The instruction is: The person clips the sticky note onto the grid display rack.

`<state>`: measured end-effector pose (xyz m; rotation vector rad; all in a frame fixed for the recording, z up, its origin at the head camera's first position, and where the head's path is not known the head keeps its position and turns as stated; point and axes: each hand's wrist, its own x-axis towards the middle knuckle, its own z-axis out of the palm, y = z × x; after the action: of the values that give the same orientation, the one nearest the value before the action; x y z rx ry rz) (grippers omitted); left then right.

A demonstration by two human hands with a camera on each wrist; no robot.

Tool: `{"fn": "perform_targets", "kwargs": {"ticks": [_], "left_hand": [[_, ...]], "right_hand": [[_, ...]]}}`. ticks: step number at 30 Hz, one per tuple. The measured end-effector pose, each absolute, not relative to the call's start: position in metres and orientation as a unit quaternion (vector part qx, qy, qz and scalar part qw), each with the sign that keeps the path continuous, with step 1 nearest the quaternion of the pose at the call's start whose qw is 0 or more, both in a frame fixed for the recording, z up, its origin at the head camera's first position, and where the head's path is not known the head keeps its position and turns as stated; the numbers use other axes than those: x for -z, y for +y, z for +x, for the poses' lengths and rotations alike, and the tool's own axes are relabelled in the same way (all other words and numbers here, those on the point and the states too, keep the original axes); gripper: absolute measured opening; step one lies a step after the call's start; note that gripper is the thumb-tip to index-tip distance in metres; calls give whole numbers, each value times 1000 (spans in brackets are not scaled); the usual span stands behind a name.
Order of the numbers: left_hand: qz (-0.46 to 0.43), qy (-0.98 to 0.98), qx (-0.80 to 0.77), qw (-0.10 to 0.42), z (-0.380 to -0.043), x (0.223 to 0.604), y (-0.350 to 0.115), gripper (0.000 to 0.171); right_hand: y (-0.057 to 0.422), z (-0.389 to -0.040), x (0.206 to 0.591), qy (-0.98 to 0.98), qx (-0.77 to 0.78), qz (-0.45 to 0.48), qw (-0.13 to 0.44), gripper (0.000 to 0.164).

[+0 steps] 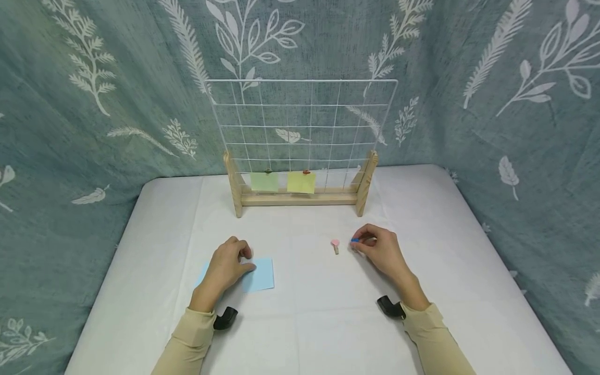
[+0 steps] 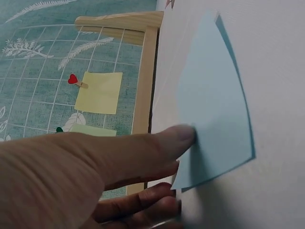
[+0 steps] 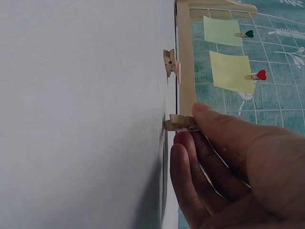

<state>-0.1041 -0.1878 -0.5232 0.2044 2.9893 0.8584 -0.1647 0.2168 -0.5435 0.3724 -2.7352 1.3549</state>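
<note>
At the left of the table my left hand point(image 1: 228, 263) holds the edge of a light blue sticky note point(image 1: 261, 276). In the left wrist view the thumb lies over the blue paper point(image 2: 217, 105), the other fingers curled beside and behind its edge. Farther right, my right hand point(image 1: 382, 250) pinches a small wooden clothespin point(image 3: 180, 122) between thumb and fingers; its blue top point(image 1: 354, 240) shows in the head view. Just left of that hand, a clothespin with a pink heart point(image 1: 335, 242) lies on the table.
Behind the hands stands a white wire grid point(image 1: 304, 125) on a wooden base point(image 1: 300, 200). A green note point(image 1: 264, 182) and a yellow note point(image 1: 301, 183) hang low on it, each by a heart clothespin. More light blue paper point(image 1: 202, 273) shows left of the left hand.
</note>
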Motion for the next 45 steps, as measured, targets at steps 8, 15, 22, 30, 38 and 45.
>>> {"fn": "perform_targets", "kwargs": {"ticks": [8,15,22,30,38,45], "left_hand": [[75,954,-288,32,-101,524,-189,40],[65,947,-311,37,-102,525,-189,33],[59,943,-322,-61,-103,528,-189,22],[81,922,-340,-164,-109,530,-185,20],[88,911,-354,-194,-118,528,-173,17],[99,905,-366,-191,-125,522,-163,18]], "right_hand": [[218,-165,546,-896,-426,123,38,17],[218,-164,547,-897,-421,126,41,14],[216,-163,545,-892,-432,126,45,11],[214,-164,542,-863,-483,124,81,12],[210,-166,539,-828,-530,146,114,13],[199,-160,517,-815,-539,162,136,14]]}}
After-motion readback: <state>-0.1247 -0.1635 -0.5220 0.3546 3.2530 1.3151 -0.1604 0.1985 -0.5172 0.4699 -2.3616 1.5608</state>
